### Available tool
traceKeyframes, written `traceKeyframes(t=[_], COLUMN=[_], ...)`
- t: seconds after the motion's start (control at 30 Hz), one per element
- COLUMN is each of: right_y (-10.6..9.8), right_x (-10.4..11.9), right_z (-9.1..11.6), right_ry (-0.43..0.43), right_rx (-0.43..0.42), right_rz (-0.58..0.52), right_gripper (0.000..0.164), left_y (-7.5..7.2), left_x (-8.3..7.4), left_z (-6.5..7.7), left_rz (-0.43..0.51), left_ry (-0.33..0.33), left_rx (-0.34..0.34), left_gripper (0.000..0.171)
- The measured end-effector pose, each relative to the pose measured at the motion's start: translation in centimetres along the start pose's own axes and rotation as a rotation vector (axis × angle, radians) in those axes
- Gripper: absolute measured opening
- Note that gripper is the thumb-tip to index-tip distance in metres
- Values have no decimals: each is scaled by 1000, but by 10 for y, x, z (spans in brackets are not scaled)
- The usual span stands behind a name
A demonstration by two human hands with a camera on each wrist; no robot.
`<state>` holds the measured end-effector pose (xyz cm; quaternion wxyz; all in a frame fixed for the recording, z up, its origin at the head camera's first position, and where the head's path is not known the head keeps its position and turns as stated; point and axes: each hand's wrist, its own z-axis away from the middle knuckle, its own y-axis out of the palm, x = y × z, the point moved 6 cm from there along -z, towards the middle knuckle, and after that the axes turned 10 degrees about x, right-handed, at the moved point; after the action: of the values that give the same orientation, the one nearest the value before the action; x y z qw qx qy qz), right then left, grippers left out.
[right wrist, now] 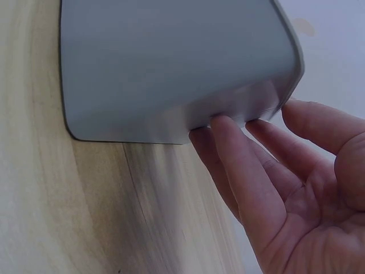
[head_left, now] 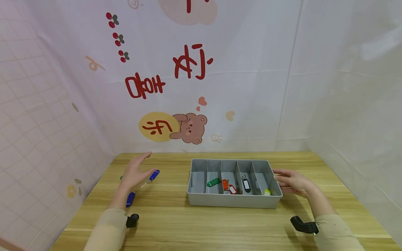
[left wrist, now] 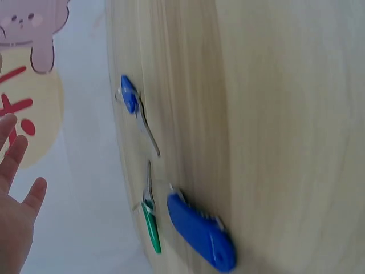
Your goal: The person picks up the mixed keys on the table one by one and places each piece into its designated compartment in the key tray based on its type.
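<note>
My left hand (head_left: 134, 173) hovers over the left of the table with fingers and thumb spread and nothing between them. Around it lie a blue key tag with its key (head_left: 154, 175), another blue key tag (head_left: 130, 199) and a green key tag (left wrist: 152, 227), mostly hidden by the hand in the head view. At the right end of a grey divided box (head_left: 232, 200), my right hand (head_left: 290, 182) touches the outer wall with extended fingertips (right wrist: 221, 123). Its thumb is right at the rim's corner in the right wrist view.
Inside the box are a green key tag (head_left: 213, 182), red key tags (head_left: 232, 189) in the middle compartment, a black-framed tag (head_left: 246, 185) and a yellow tag (head_left: 267, 192) at the right. Thin dividers stand between them. A printed cloth (head_left: 251, 87) hangs behind the wooden table (head_left: 201, 226).
</note>
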<state>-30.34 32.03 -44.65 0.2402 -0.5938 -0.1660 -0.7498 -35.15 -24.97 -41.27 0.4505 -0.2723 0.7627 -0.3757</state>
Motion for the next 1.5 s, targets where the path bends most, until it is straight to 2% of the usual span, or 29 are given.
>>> traceKeyframes(t=[0.27,0.57,0.97,1.13,1.5], right_y=[0,-1,-2,-1,-2], right_x=[0,-2,-2,-2,-3], right_z=[1,0,-1,-1,-3], right_ry=[-1,2,9,1,-7], right_rx=[-1,-4,-15,-3,14], right_rz=[-6,-12,2,-5,-9], right_gripper=[62,64,64,62,61], left_y=[-9,-14,-22,-22,-17], left_x=[16,38,55,64,77], left_z=[6,15,26,29,35], left_rz=[25,117,178,159,154], left_ry=[1,-114,-149,-149,-217], left_rx=[7,62,108,130,197], left_gripper=[68,72,66,63,60])
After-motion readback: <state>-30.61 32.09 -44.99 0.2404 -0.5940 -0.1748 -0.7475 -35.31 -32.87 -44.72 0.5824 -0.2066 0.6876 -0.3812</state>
